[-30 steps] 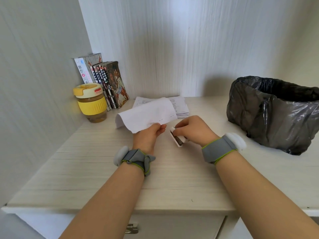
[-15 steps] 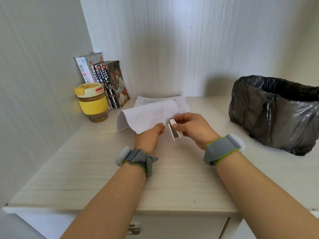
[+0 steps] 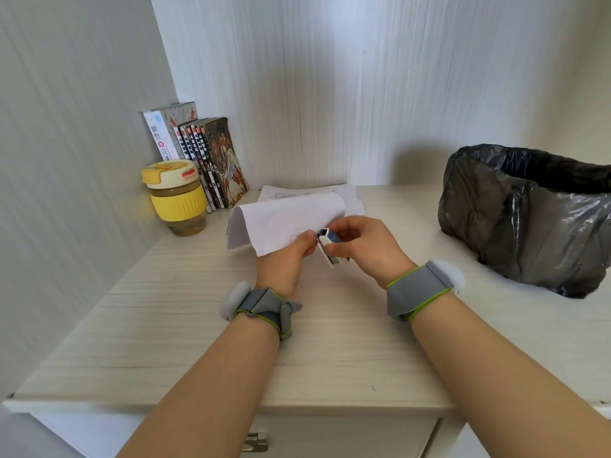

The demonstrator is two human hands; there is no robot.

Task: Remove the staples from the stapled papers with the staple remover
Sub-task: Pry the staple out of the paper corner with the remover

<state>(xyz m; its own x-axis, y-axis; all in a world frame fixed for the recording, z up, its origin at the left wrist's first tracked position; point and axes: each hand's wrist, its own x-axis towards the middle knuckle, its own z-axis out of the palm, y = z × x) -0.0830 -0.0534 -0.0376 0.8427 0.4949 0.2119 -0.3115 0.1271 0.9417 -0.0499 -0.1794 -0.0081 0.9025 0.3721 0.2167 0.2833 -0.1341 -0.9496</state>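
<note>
Both hands are up over the middle of the pale wooden desk point(image 3: 185, 325), close together. The left hand point(image 3: 284, 259) is closed on the near corner of the stapled papers point(image 3: 284, 223), thumb and fingers pinching the sheets so they rise off the desk and curl back and to the left in a loose arch. The pinched corner sits right at the fingertips, on the side facing the other hand.

The right hand point(image 3: 367, 246) is wrapped around the staple remover point(image 3: 327, 246), a small white tool with a bit of blue showing near the thumb. Thumb on top, fingers curled beneath, a firm closed hold. The tool's front end points toward the held corner and lies just beside the left thumb, touching or nearly touching the paper's edge; whether its tip has caught a staple is too small to tell. Its lower white part angles down toward the desk between the two hands.

Behind the raised sheets, another stack of printed paper point(image 3: 350, 196) lies flat on the desk against the back wall. Off to the left stands a yellow lidded cup point(image 3: 177, 196), with a row of books point(image 3: 205, 160) upright just behind it in the corner. Well to the right sits a bin lined with a black bag point(image 3: 529, 216). Each wrist wears a grey band with green edging.
</note>
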